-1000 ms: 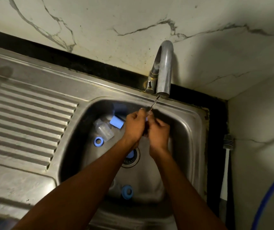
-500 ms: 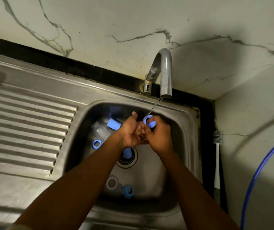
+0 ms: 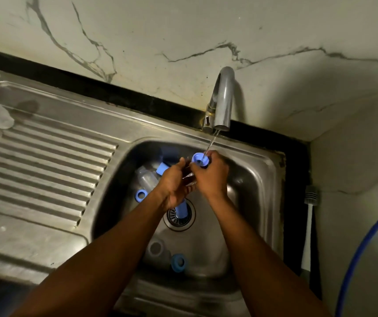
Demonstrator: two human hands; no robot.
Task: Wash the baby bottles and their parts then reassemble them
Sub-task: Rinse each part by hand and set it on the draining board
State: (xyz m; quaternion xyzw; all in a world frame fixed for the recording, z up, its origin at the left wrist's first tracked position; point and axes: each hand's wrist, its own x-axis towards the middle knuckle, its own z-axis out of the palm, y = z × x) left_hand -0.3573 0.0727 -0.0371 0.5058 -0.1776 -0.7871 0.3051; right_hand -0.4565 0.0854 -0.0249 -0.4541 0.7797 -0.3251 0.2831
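Currently held: a blue plastic screw ring [image 3: 200, 159] is gripped by the right hand [image 3: 210, 177], with the fingers curled round it and its open mouth turned upward.
Water: a thin stream of water [image 3: 212, 140] from the curved grey metal tap [image 3: 222, 99] is caught on the ring's rim, just above the right knuckles.
Left hand: the left hand [image 3: 174, 184] is laid against the right one, its fingertips reaching toward the ring. Its palm side is hidden, so it cannot be told whether anything is pinched in it.
Step judged: the ring is being rinsed, and reassembly is judged to be far off.
Doing it well: the ring should be turned slowly so that the whole inner thread is swept by the stream. The left fingertips could be run round the inner groove, where suds are likely lodged. A firm grip is advised, since wet plastic is probably slippery.
Left of the left hand: a clear plastic bottle body [image 3: 148, 178], a pale blue cap [image 3: 162, 168] and a second blue ring [image 3: 141, 195] are lying in the stainless steel sink basin [image 3: 252, 191].
Below the wrists: a blue tubular part [image 3: 181, 210] is lying across the round drain strainer [image 3: 172, 217].
Nearer the elbows: a clear cup-like part [image 3: 156, 248] and a third blue ring [image 3: 178, 263] are seen.
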